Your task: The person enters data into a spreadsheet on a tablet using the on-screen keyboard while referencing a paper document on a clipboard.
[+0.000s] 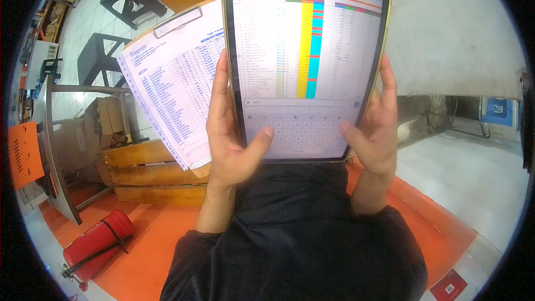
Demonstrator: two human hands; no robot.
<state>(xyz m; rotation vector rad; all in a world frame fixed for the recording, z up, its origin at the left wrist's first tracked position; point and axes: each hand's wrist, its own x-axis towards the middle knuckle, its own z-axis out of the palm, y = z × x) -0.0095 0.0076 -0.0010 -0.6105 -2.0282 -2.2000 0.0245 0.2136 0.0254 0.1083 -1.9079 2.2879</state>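
A tablet (304, 67) in a yellowish case is held upright in front of me, showing a coloured spreadsheet above an on-screen keyboard. My left hand (237, 139) grips its left edge, fingers behind, with the thumb over the keyboard's left part. On the opposite edge, my right hand (373, 128) holds the tablet the same way, its thumb over the right part of the keyboard. Behind and left of the tablet, a clipboard (177, 22) carries a printed sheet (173, 83) with a filled table; the tablet and my left hand cover its right side.
Wooden slats (150, 170) are below the clipboard. A red cylinder (100, 245) lies at the lower left on the orange floor (161, 234). Dark stools (103, 58) stand at the upper left. A pale wall or panel (446, 28) rises on the right, and an orange sheet (25, 153) hangs far left.
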